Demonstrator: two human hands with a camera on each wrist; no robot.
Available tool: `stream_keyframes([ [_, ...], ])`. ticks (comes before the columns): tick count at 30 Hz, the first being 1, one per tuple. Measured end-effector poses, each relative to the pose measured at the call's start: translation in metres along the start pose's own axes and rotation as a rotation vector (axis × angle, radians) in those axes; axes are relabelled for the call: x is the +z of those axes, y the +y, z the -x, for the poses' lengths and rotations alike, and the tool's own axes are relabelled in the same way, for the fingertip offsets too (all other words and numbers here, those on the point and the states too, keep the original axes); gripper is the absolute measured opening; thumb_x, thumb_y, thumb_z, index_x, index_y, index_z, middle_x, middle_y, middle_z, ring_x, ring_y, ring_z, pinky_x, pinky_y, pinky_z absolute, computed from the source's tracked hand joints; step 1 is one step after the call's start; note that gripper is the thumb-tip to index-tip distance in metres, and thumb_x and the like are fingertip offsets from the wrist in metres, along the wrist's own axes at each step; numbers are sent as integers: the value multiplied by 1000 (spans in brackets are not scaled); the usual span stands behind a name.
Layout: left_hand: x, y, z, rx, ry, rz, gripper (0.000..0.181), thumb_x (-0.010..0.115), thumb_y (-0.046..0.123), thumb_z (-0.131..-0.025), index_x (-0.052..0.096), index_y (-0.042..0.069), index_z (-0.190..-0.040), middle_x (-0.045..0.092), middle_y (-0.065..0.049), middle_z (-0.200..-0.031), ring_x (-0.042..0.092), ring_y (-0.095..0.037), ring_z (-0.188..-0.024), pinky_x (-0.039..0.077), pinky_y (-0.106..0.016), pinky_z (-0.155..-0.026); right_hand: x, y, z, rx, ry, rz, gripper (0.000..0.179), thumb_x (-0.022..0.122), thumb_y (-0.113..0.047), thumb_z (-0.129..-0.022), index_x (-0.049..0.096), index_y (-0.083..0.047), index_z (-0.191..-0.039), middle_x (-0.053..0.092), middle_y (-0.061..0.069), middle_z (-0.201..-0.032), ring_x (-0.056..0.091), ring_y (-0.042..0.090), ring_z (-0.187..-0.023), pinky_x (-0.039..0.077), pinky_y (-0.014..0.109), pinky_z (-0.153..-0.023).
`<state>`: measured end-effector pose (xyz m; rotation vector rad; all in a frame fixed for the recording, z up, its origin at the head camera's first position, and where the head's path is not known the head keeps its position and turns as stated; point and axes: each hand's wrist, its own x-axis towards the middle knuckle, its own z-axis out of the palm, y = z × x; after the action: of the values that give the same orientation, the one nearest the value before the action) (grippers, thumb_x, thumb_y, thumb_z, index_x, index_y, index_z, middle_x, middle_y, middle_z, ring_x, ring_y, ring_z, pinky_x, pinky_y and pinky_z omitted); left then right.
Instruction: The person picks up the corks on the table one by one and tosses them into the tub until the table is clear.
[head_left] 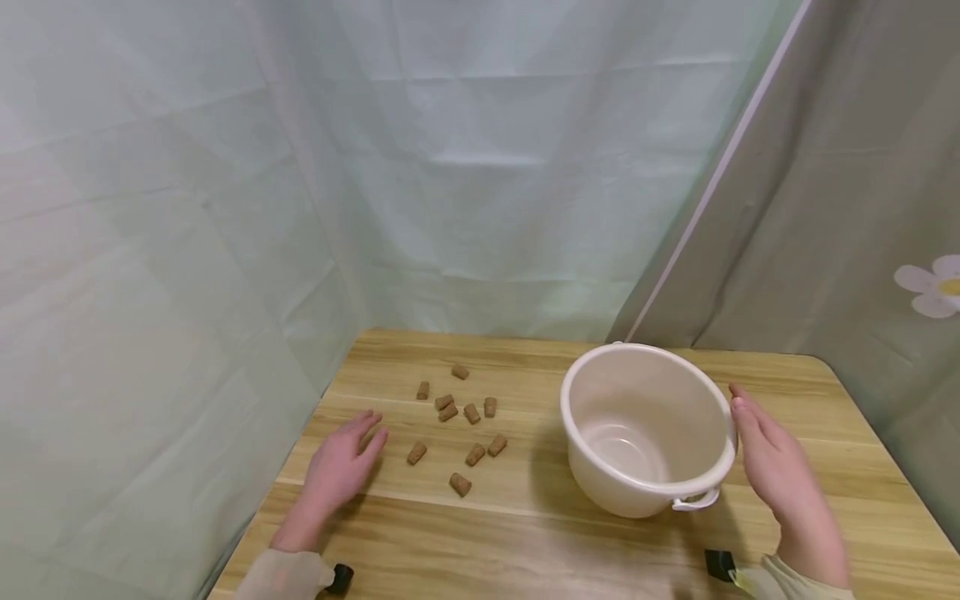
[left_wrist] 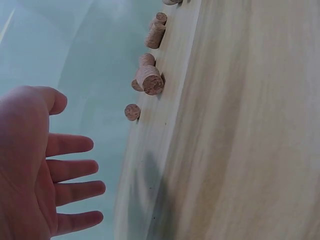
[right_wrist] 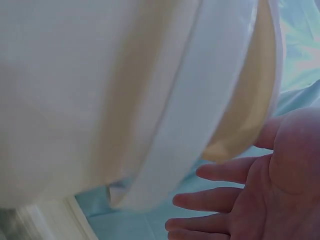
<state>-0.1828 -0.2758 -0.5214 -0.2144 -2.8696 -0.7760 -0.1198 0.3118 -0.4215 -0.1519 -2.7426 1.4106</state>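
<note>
Several brown corks lie scattered on the left half of the wooden table. Just left of them my left hand hovers low, palm facing them, its fingers straight and slightly spread; the left wrist view shows nothing in that hand and a cork apart from it. To the right of the corks is a cream-white bucket with a small side handle and nothing seen inside. Along its right rim stands my right hand, fingers extended; whether it touches the bucket I cannot tell.
The wooden table ends at a pale curtain behind and on the left. A grey curtain with a flower print hangs on the right. Black wrist straps show near the sleeves.
</note>
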Motion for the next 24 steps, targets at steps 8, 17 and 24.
stream_keyframes([
  [8, 6, -2, 3, -11, 15, 13, 49, 55, 36, -112, 64, -1, -144, 58, -27, -151, 55, -49, -138, 42, -66, -114, 7, -8, 0, 21, 9, -14, 68, 24, -51, -116, 19, -11, -171, 17, 26, -173, 16, 60, -154, 17, 81, -116],
  [17, 8, 0, 5, -17, 28, 24, 48, 57, 33, -112, 65, -2, -143, 59, -25, -150, 55, -48, -139, 43, -66, -113, 10, -11, -3, 31, 33, 29, 67, 26, -51, -116, 14, -16, -172, 17, 29, -171, 20, 63, -151, 21, 82, -113],
  [24, 9, 2, 5, -10, 28, 38, 46, 58, 32, -112, 66, -2, -142, 59, -25, -150, 56, -47, -138, 44, -66, -112, 11, -8, -5, -42, 88, 126, 63, 28, -40, -118, 24, -3, -168, 18, 35, -169, 3, 68, -152, 10, 85, -114],
])
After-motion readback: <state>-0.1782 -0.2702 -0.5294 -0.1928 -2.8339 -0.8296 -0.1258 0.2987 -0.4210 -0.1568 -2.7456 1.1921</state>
